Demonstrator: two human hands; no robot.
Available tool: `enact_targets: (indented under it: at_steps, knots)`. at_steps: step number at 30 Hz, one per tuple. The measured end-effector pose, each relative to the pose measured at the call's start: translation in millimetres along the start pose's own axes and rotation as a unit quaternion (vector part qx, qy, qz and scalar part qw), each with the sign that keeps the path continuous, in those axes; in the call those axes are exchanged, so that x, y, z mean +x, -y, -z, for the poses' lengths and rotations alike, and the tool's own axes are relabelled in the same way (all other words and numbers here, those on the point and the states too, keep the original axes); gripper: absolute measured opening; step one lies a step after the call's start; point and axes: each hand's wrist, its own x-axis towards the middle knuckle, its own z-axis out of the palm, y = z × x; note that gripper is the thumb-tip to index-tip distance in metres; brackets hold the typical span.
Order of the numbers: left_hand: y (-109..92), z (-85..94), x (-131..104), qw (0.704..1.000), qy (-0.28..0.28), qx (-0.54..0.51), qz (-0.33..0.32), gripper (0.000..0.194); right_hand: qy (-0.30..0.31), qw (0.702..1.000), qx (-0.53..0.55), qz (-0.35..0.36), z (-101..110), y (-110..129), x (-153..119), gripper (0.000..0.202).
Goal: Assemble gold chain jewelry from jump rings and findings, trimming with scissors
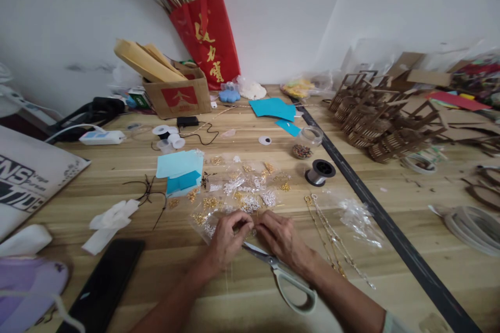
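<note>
My left hand (231,235) is closed in a pinch, thumb against fingertips, over the near edge of the small clear bags. Close beside it, my right hand (282,234) is also pinched, its fingertips almost meeting the left ones. Whatever the fingers hold is too small to make out; a thin thread seems to hang below the left hand. Scissors (291,283) with pale handles lie partly under my right hand and forearm. Just beyond both hands spread clear bags of gold and silver jewelry findings (250,203). Gold and silver chains (330,234) lie right of my right hand.
A spool of wire (320,171) and a jar of beads (302,151) stand right of the bags. Blue paper (180,166) lies left of them. A black phone (107,286) sits front left. Brown woven baskets (385,119) crowd the back right, beyond a dark strip (359,187).
</note>
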Motion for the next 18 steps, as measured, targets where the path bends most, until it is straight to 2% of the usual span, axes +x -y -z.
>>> enact_targets:
  at_steps: [5, 11, 18]
  knots:
    - [3.8, -0.8, 1.2, 0.999, 0.003, -0.037, 0.018, 0.013, 0.009, 1.0, -0.006, -0.011, 0.9, -1.2, -0.8, 0.018]
    - [12.7, -3.2, 4.3, 0.997, -0.007, -0.067, 0.025, 0.008, -0.007, 0.997, 0.07, -0.037, 1.4, -2.0, 0.5, 0.015]
    - [13.1, -3.5, 4.7, 0.999, -0.01, -0.039, 0.012, 0.007, -0.018, 0.989, 0.122, -0.078, 2.4, 0.2, 2.3, 0.015]
